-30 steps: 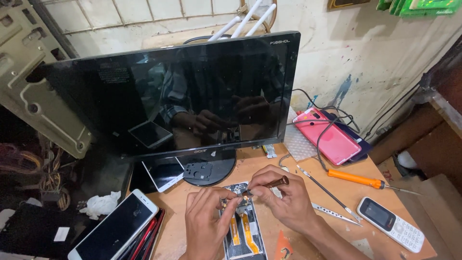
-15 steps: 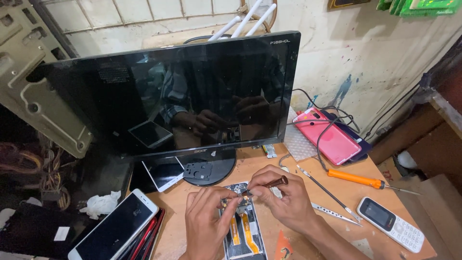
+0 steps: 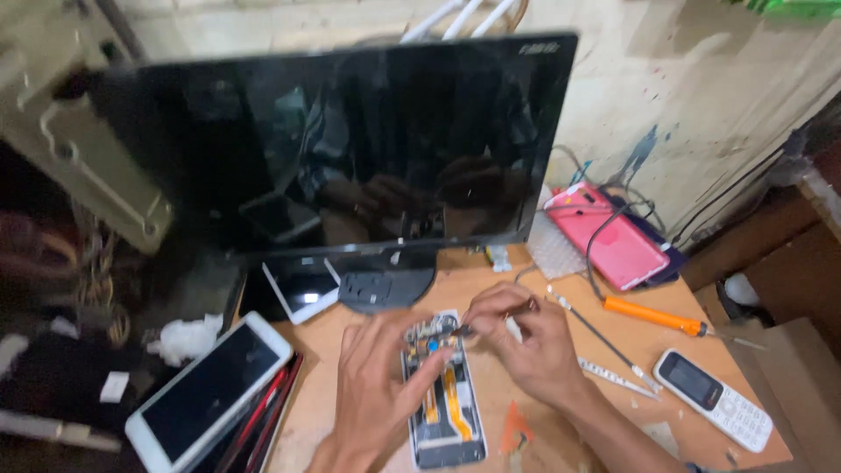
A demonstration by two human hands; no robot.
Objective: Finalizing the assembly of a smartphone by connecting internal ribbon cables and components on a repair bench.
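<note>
Lengthwise toward the monitor (image 3: 350, 149), opened phone (image 3: 442, 394) under steadying left hand (image 3: 377, 394); right hand (image 3: 526, 346) pinching a tool (image 3: 499, 317).

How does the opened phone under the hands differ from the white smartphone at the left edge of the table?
The opened phone lies with its back off, showing boards and orange flex cables; the white smartphone is closed, dark screen up. The left hand steadies the opened phone while the right hand works a tool at its top; nothing touches the white smartphone. Both lie flat on the wooden table.
</note>
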